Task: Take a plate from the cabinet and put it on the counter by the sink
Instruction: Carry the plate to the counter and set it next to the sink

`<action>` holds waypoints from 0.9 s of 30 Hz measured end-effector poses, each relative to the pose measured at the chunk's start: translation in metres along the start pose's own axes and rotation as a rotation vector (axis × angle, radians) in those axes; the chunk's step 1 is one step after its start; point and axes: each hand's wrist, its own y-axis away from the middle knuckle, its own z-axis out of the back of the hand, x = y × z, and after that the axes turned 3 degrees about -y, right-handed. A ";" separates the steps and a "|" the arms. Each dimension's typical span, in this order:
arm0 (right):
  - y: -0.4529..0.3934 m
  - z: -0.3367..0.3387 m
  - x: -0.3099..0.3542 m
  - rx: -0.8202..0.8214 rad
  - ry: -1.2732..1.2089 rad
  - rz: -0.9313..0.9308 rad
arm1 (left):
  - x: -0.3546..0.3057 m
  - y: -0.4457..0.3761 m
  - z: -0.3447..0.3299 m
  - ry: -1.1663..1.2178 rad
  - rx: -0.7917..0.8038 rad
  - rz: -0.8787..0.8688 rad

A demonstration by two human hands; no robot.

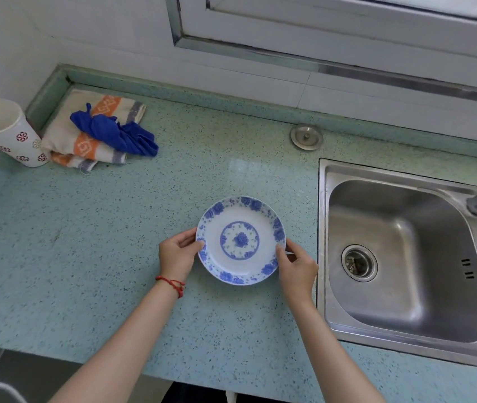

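Head view: both hands (pixel 238 261) pinch plate (pixel 240 240) rim (thumbs on top), beside sink (pixel 406 257)

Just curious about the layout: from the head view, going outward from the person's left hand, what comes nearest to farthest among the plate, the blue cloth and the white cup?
From the left hand:
1. Plate, held at its left rim.
2. Blue cloth, back left, on a towel.
3. White cup, far left corner.

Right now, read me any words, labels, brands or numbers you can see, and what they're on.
None readable. The plate, held by the left hand and right hand, the cup and the towel carry only patterns, no lettering.
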 end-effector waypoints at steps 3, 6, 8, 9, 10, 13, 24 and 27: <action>-0.010 -0.003 0.004 -0.009 0.018 0.013 | -0.005 -0.009 -0.004 -0.009 0.003 0.004; -0.019 -0.006 0.007 -0.014 0.048 0.049 | -0.009 -0.016 -0.008 0.007 0.007 -0.002; -0.024 -0.008 0.007 -0.010 0.065 0.055 | -0.010 -0.020 -0.010 0.013 0.005 -0.001; -0.025 -0.009 0.008 -0.012 0.068 0.059 | -0.011 -0.021 -0.011 0.013 0.006 0.004; -0.027 -0.010 0.008 -0.016 0.075 0.065 | -0.012 -0.023 -0.012 0.016 0.007 0.011; -0.028 -0.011 0.009 -0.029 0.110 0.094 | -0.013 -0.024 -0.013 0.023 0.004 0.026; -0.024 -0.011 0.016 -0.040 0.056 -0.036 | -0.013 -0.015 -0.011 -0.017 -0.008 -0.027; -0.022 -0.005 0.016 -0.029 0.034 -0.113 | -0.012 -0.007 -0.004 -0.078 -0.017 -0.061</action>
